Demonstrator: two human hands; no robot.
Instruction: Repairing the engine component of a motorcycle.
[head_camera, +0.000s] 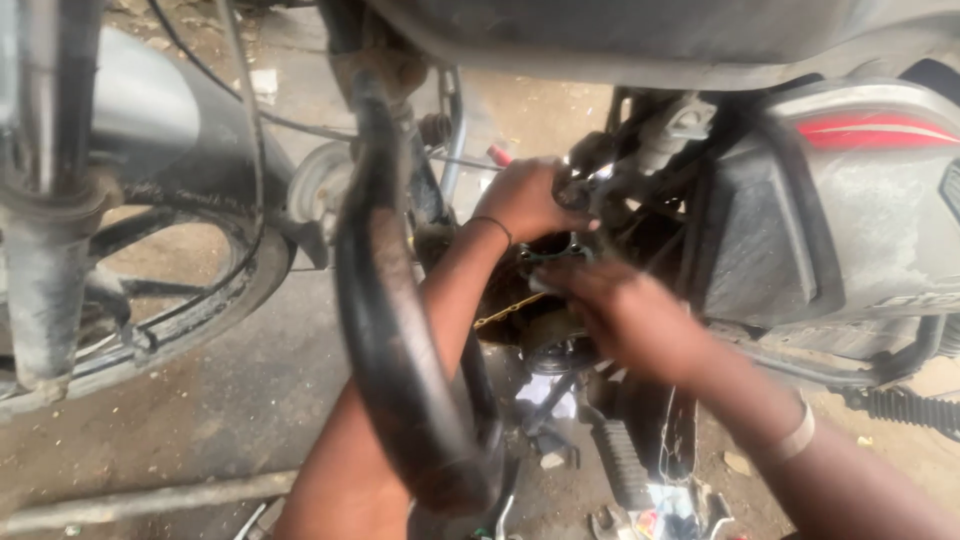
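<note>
Left hand: the left hand (525, 198) is curled closed around a small dark part (575, 185) up in the middle of the motorcycle, just under the tank (640, 35); a thin band sits on that wrist.
Right hand: the right hand (625, 315) reaches in lower down, fingers bent toward the engine (540, 325); it is blurred, so I cannot tell whether it grips anything.
Where the work sits: the dark part is between the black frame tube (390, 300) and the grey side cover (850, 210), above the engine.
Risk, slipping: both hands are crowded into a tight gap among greasy metal, so a slip could likely scrape knuckles on the frame or cables.
Risk, dropped piece: anything small let go here could fall past the engine onto the cluttered ground (250, 380) and be hard to find.
Risk, cables: the loose black cables (250, 110) hang near the forearm and could snag.
Count, hands: two, both the person's own.
Count, wheels: one front wheel (170, 300) in view.
Count, footrests: one ribbed footrest (620, 460).
Count, wrist bands: two, one on each wrist.
</note>
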